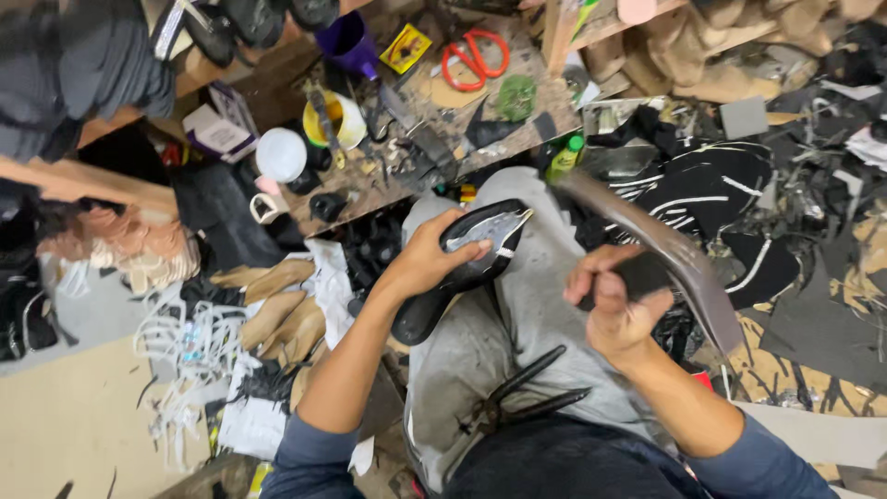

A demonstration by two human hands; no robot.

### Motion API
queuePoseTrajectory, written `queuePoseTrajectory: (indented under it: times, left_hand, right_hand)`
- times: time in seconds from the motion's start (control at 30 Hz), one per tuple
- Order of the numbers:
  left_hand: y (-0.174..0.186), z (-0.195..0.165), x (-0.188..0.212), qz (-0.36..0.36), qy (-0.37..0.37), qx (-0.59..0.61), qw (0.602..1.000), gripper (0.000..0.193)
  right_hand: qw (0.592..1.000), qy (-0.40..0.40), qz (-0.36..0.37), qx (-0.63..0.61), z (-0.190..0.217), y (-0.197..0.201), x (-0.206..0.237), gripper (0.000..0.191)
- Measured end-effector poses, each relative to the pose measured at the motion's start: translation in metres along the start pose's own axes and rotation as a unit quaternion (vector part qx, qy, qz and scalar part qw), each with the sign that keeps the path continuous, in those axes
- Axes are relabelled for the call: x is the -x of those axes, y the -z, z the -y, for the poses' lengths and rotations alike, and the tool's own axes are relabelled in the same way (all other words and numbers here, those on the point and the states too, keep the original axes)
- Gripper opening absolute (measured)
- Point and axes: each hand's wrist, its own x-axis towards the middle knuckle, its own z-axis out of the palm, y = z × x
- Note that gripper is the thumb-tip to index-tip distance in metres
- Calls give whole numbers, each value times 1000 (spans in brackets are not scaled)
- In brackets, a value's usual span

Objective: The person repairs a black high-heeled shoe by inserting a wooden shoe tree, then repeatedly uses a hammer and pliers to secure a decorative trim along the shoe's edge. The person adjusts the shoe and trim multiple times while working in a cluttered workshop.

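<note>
My left hand (432,251) grips a black shoe (462,268) with a silvery pointed toe, pressed sole-up against my grey-trousered knee (536,277). My right hand (617,305) is closed around the dark handle of a long, curved metal tool (674,254), raised and blurred above the knee, to the right of the shoe. A pair of black pliers (522,393) lies on my lap, below both hands.
A cluttered wooden workbench (434,102) holds red-handled scissors (473,54), a yellow cup (337,118), a purple cup (346,42) and a white lid (280,154). Wooden shoe lasts (277,310) lie at left. Black striped shoe parts (702,189) and scraps cover the right side.
</note>
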Motion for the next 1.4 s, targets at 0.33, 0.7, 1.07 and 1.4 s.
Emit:
queuePoseTrajectory:
  times: [0.33,0.7,1.07,1.4]
  left_hand:
    - [-2,13,-3,-10,-33,28,999,60]
    - [-3,7,-1,-3,-4,7,1000,52]
    - [-7,12,1,-23,-40,26,999,57]
    - [-13,-4,20,-49,-59,8,997,57]
  right_hand:
    - [992,-86,-95,12,14,-8,-17,22]
    - [959,-35,109,260,-18,15,6,17]
    - [928,-84,110,347,-9,-5,7,17]
    - [922,-60,182,335,-16,45,32,30]
